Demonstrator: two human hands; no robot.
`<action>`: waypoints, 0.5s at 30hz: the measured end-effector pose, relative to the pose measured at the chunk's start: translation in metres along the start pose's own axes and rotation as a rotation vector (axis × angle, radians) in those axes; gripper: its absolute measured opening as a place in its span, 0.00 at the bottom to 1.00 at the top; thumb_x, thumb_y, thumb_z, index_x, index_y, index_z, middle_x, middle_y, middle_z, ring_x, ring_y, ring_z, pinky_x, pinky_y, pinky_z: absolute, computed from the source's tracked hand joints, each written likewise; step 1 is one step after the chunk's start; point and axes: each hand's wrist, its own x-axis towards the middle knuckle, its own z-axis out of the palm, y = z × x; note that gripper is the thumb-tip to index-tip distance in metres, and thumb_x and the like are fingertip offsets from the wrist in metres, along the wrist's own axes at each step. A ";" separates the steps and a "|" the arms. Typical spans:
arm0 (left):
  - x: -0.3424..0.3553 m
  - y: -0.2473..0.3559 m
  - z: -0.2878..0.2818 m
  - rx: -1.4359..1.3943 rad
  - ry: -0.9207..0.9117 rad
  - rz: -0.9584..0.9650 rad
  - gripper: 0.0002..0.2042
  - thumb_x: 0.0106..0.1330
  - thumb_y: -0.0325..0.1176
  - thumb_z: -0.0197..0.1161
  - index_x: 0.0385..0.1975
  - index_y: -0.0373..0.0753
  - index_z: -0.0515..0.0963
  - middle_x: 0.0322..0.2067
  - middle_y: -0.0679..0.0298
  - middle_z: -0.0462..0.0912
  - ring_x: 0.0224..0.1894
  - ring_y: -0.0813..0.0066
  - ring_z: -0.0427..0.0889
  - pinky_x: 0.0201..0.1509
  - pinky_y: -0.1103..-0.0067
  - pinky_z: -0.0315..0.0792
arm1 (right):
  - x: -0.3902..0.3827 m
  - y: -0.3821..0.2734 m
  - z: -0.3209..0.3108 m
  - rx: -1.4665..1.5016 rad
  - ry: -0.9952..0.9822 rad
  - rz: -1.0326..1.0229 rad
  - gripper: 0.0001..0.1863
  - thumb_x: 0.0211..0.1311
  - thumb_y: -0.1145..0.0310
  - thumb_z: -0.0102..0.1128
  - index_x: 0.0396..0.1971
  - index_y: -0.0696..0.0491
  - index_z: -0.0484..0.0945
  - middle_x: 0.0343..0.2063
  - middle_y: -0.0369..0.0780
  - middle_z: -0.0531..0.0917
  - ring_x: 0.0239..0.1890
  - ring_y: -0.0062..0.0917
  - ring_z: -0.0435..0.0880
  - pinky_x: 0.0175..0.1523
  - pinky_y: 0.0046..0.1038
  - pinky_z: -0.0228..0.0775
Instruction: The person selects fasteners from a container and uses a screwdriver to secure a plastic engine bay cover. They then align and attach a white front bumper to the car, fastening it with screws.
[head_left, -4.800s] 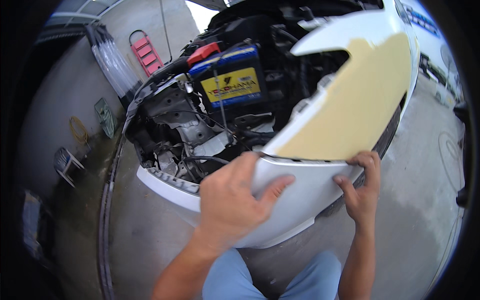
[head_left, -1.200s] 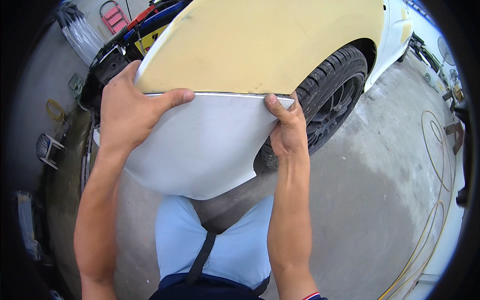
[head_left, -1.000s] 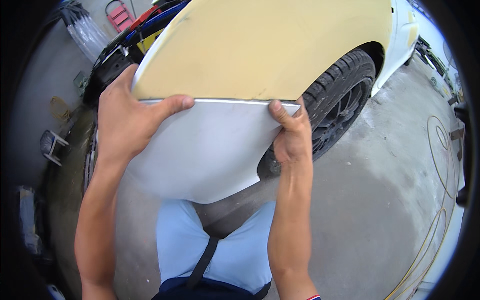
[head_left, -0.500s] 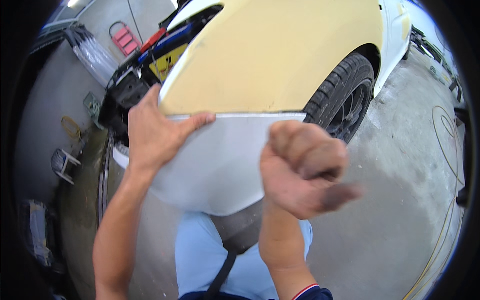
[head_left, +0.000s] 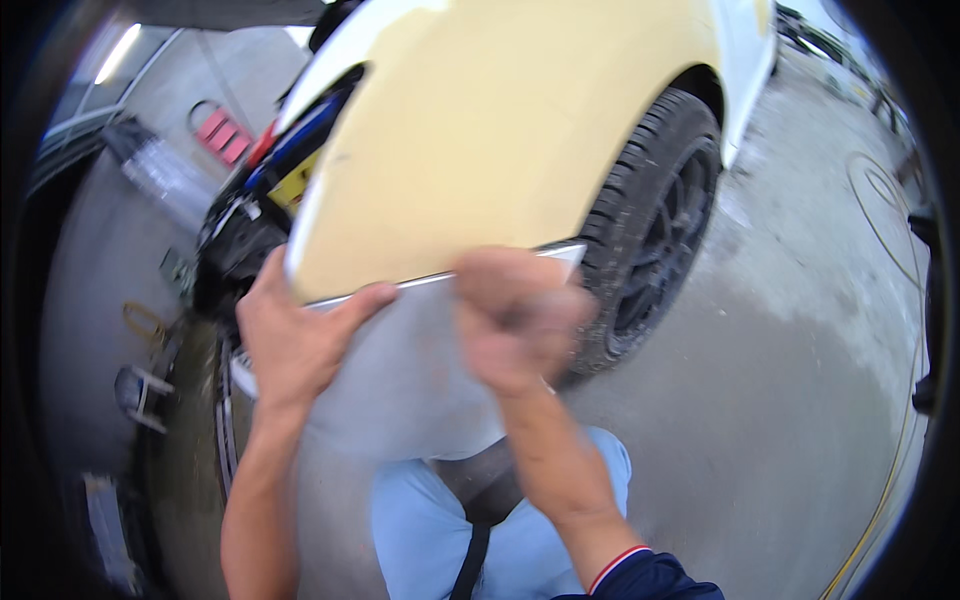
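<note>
My left hand [head_left: 300, 340] grips the upper edge of the white bumper panel [head_left: 400, 370] at its left, thumb lying along the edge below the beige-filled front fender [head_left: 450, 150]. My right hand [head_left: 525, 320] is a blurred fist over the right part of that panel; whether it touches it I cannot tell. The panel's top edge meets the fender along a seam, with its white corner by the tyre [head_left: 645, 225]. The panel's middle is partly hidden by my right hand and arm.
The exposed engine bay [head_left: 230, 260] is at left. A pink step ladder [head_left: 222, 133], wrapped plastic sheeting [head_left: 160, 175], a small chair [head_left: 142, 398] and a yellow coil [head_left: 143, 322] line the left side. A long hose [head_left: 880, 510] lies on the floor at right.
My right hand has let go of the panel's corner, closed into a fist and moved left over the panel. My left hand keeps its hold. The view has shifted, so both sit lower in the picture.
</note>
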 end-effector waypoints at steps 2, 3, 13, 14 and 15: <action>0.000 -0.004 -0.005 0.009 -0.069 -0.019 0.30 0.46 0.44 0.87 0.40 0.28 0.82 0.36 0.56 0.89 0.38 0.73 0.86 0.47 0.74 0.80 | 0.016 -0.052 0.008 0.093 0.040 -0.181 0.19 0.62 0.71 0.53 0.13 0.46 0.57 0.13 0.27 0.56 0.12 0.14 0.53 0.19 0.23 0.38; 0.002 -0.006 -0.007 0.077 -0.072 -0.059 0.31 0.45 0.46 0.87 0.39 0.28 0.82 0.35 0.55 0.89 0.37 0.71 0.87 0.46 0.73 0.80 | 0.020 -0.088 0.014 0.245 -0.001 -0.372 0.20 0.60 0.75 0.53 0.13 0.45 0.57 0.13 0.25 0.56 0.12 0.12 0.52 0.20 0.22 0.37; 0.007 -0.007 -0.006 0.138 -0.007 0.103 0.36 0.38 0.61 0.85 0.25 0.33 0.75 0.23 0.53 0.82 0.30 0.53 0.79 0.49 0.63 0.70 | -0.005 -0.078 0.035 0.328 0.081 -0.270 0.23 0.66 0.69 0.50 0.10 0.39 0.57 0.12 0.23 0.56 0.12 0.09 0.48 0.22 0.21 0.34; 0.011 -0.009 -0.007 0.162 0.030 0.127 0.35 0.38 0.61 0.85 0.25 0.33 0.75 0.23 0.53 0.82 0.30 0.53 0.79 0.49 0.63 0.70 | -0.010 -0.070 0.033 0.264 0.134 -0.217 0.25 0.68 0.66 0.51 0.10 0.39 0.56 0.11 0.24 0.56 0.11 0.10 0.48 0.21 0.22 0.34; 0.009 -0.010 -0.005 0.177 0.051 0.118 0.35 0.38 0.61 0.85 0.25 0.33 0.76 0.23 0.53 0.82 0.30 0.53 0.79 0.50 0.63 0.70 | -0.013 -0.072 0.030 0.184 0.181 -0.130 0.27 0.71 0.63 0.52 0.09 0.38 0.56 0.10 0.24 0.56 0.10 0.10 0.48 0.21 0.22 0.34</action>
